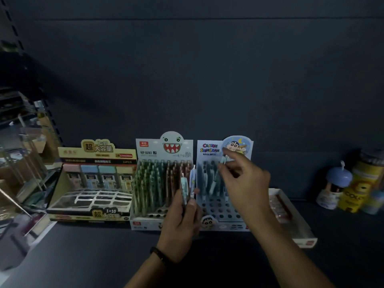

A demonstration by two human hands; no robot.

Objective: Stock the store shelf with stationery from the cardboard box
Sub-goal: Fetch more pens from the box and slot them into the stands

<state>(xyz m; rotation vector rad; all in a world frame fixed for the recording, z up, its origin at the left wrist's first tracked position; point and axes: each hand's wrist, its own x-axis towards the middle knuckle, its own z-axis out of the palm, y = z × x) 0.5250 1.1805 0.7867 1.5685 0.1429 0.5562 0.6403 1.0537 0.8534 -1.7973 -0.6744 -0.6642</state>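
Note:
On the dark shelf [87, 252] stands a Crayon Shinchan pen display box [209, 148] with many open holes and a few pens in its back rows. My left hand [180, 223] grips a small bunch of pale blue pens [187, 183] upright in front of the box's left edge. My right hand [247, 183] pinches one pale pen [222, 163] above the box's back rows. The cardboard box is out of view.
Left of it stand a shark-face pen display [164, 179], nearly full, and a lead-refill display [93, 179]. A low white tray [291, 215] lies to the right, with colourful pencil tubs [351, 183] beyond. Clear acrylic racks [22, 163] fill the left side.

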